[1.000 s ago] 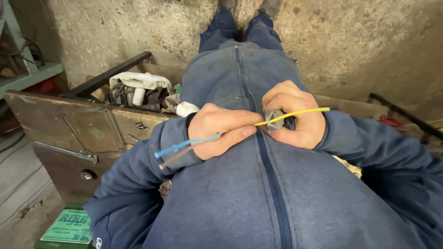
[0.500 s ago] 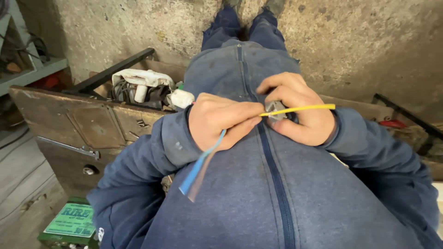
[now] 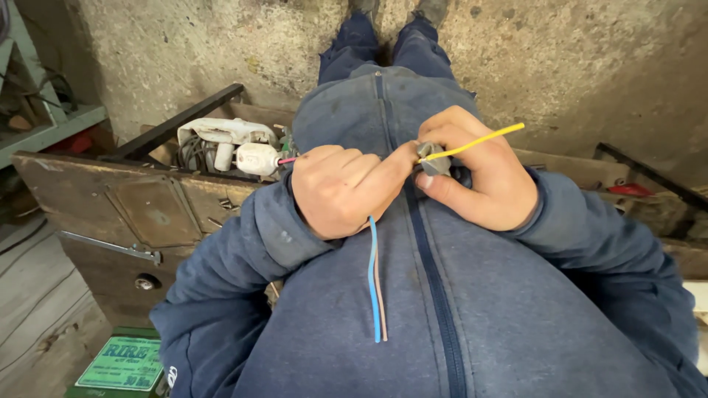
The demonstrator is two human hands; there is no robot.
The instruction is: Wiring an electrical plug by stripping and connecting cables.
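My left hand (image 3: 341, 187) is closed in a fist in front of my blue zipped jacket, gripping a blue wire (image 3: 373, 284) and a brownish wire (image 3: 381, 295) that hang straight down from it. My right hand (image 3: 479, 177) pinches a small grey connector (image 3: 434, 158) between thumb and fingers. A yellow wire (image 3: 479, 141) sticks out of the connector, pointing up and to the right. The two hands touch at the fingertips near the connector.
An open rusty metal toolbox (image 3: 133, 214) stands at my left, holding a white plug (image 3: 257, 158), a white casing (image 3: 217, 133) and cables. A green box (image 3: 122, 362) lies on the floor at lower left. Rough concrete floor (image 3: 590, 66) spreads beyond my legs.
The blue and brownish wires swung from pointing left to hanging straight down. My left hand tightened into a fist. The view has shifted slightly.
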